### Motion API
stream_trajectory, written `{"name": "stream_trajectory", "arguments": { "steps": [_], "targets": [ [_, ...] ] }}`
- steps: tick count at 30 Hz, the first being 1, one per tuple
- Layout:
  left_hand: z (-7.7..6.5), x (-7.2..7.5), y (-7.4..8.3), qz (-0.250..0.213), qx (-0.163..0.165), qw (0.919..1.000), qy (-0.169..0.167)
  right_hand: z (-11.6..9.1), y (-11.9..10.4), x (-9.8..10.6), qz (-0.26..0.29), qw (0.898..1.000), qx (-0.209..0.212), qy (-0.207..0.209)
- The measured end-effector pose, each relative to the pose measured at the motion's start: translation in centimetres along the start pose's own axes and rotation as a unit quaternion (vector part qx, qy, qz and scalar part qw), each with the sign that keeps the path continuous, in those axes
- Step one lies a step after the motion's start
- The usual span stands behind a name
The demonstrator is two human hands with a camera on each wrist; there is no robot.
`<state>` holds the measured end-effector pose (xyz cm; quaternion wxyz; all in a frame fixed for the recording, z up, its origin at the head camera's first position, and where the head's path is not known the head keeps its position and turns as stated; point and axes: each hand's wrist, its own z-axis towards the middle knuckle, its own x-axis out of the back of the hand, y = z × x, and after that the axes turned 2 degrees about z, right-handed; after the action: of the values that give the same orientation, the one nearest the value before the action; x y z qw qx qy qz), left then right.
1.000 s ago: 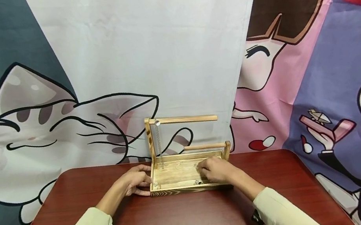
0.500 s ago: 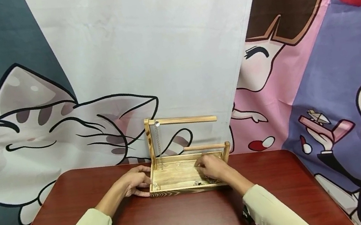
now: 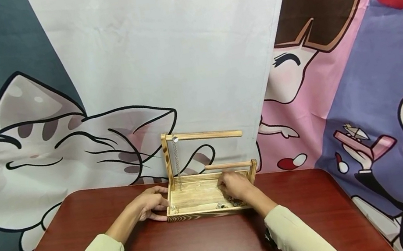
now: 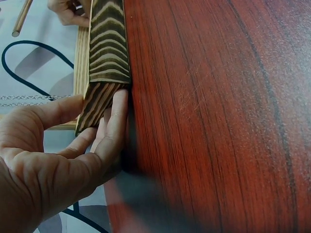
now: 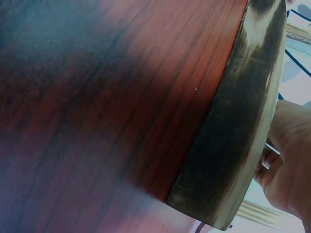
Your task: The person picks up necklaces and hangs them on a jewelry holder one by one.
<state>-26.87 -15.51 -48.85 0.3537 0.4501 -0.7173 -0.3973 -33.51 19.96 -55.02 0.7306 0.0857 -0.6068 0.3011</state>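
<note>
A wooden jewelry stand (image 3: 191,198) with a shallow tray base sits on the table. From its upper bar (image 3: 207,134) a silver chain (image 3: 176,160) hangs near the left post. My left hand (image 3: 152,202) holds the tray's left end; in the left wrist view, the thumb is at the upper edge and the fingers lie along the side and below. My right hand (image 3: 235,185) reaches into the tray's right part with fingers curled down. Whatever lies between those fingertips is hidden. Small shiny pieces (image 3: 220,206) lie along the tray's front, with darker ones beneath the right hand.
A shorter lower bar (image 3: 228,165) runs from the right post, its left end free. Another small piece (image 3: 173,208) lies in the tray's front left corner. The reddish-brown table (image 3: 206,249) extends toward me. A printed cloth (image 3: 180,49) hangs behind the table.
My right hand has shifted slightly left and back within the tray, and its sleeve has moved left. The left hand keeps its place at the tray's end.
</note>
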Motion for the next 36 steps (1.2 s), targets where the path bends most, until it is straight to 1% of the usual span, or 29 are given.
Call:
{"name": "stream_trajectory", "arguments": {
  "steps": [2,4,6,9,11,14,15,18,22,24,26,28,30,32,33,35,36],
  "targets": [
    [-0.1,0.1,0.0,0.002,0.0,1.0,0.0,-0.2,-0.9,0.7,-0.014,1.0,0.013,0.006],
    [-0.1,0.1,0.0,0.001,0.001,1.0,0.003,-0.2,-1.2,0.8,-0.045,0.999,0.026,0.016],
    [-0.1,0.2,0.1,0.006,0.0,1.0,0.003,-0.1,-1.1,0.3,-0.078,0.996,0.025,0.022],
    [0.0,0.2,0.1,0.006,0.0,1.0,0.005,-0.2,-1.4,0.2,-0.113,0.993,0.016,0.01],
    [0.0,0.1,0.1,0.005,0.0,1.0,0.006,-0.2,-1.4,0.2,-0.123,0.992,0.011,-0.006],
    [-0.1,0.0,0.1,0.003,0.002,1.0,0.005,-0.2,-1.5,0.9,-0.101,0.994,0.003,-0.045],
    [-0.1,-0.1,0.2,0.002,0.002,1.0,0.005,0.0,-0.8,0.3,-0.09,0.995,-0.002,-0.05],
    [-0.1,-0.1,0.2,0.003,0.003,1.0,0.004,0.3,0.1,0.1,-0.039,0.996,-0.023,-0.082],
    [0.0,0.0,0.3,0.003,0.004,1.0,0.004,0.8,1.2,-0.4,0.012,0.995,-0.027,-0.093],
    [0.1,0.0,0.3,0.001,0.004,1.0,0.004,0.8,1.2,-0.4,0.051,0.994,-0.03,-0.092],
    [0.1,0.0,0.2,0.0,0.004,1.0,0.003,0.7,0.6,0.1,0.098,0.99,-0.047,-0.094],
    [0.2,0.0,0.1,-0.002,0.005,1.0,0.003,0.5,0.5,0.1,0.149,0.983,-0.056,-0.094],
    [0.2,0.0,0.0,-0.003,0.005,1.0,0.004,0.1,-0.8,1.4,0.21,0.97,-0.081,-0.097],
    [0.1,-0.1,0.0,-0.004,0.005,1.0,0.004,-0.2,-2.0,2.7,0.273,0.95,-0.107,-0.103],
    [0.1,-0.1,0.0,-0.005,0.005,1.0,0.004,-0.4,-2.4,3.2,0.304,0.939,-0.121,-0.105],
    [0.1,-0.2,0.0,-0.005,0.004,1.0,0.003,-0.8,-3.9,4.7,0.36,0.912,-0.166,-0.105],
    [0.1,-0.2,0.0,-0.004,0.003,1.0,0.003,-0.8,-4.1,4.9,0.38,0.901,-0.183,-0.106]
  ]
}}
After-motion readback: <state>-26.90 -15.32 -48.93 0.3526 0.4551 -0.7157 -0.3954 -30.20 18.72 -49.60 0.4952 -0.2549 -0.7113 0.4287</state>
